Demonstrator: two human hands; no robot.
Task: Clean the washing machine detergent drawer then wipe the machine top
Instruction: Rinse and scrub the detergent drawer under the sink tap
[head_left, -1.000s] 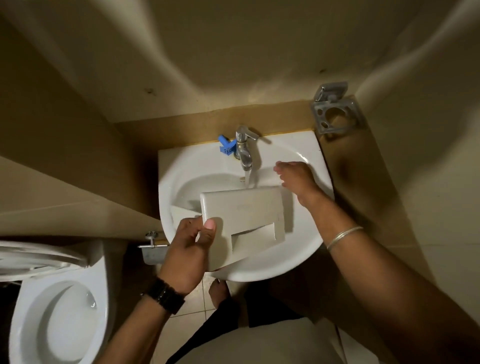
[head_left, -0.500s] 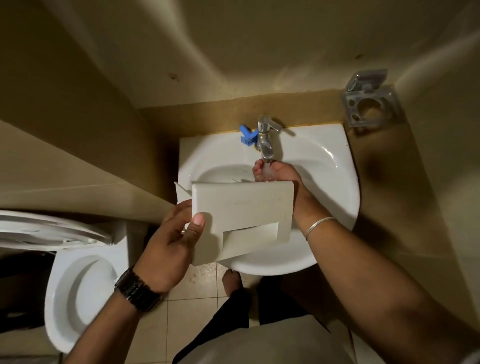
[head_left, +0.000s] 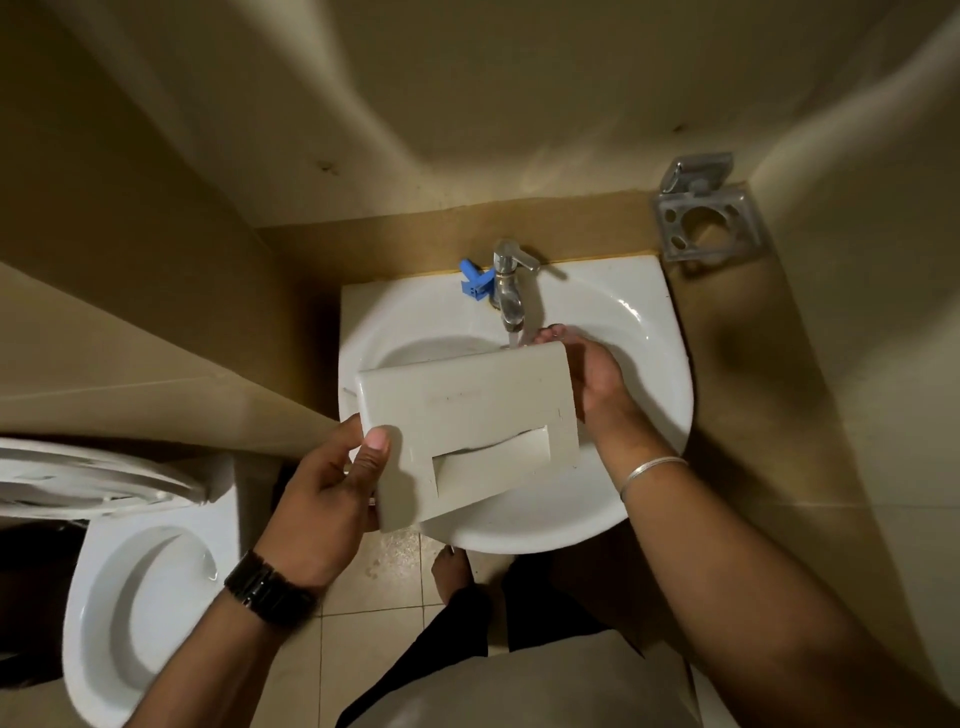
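The white detergent drawer (head_left: 467, 415) is held over the white sink (head_left: 639, 322), its flat front panel with the recessed handle facing me. My left hand (head_left: 332, 493) grips the panel's lower left corner, thumb on its face. My right hand (head_left: 592, 374) is behind the drawer's right edge, fingers under the running water below the chrome tap (head_left: 509, 291). The drawer's compartments are hidden behind the panel.
A blue plastic piece (head_left: 475, 280) sits on the sink rim left of the tap. A metal holder (head_left: 706, 218) is fixed to the wall at the right. An open toilet (head_left: 140, 587) stands at the lower left. My foot (head_left: 452, 571) is on the tiled floor.
My right hand moved from the sink's right rim to the stream behind the drawer and now sits along its right edge. The view shifted, so the sink appears further right.
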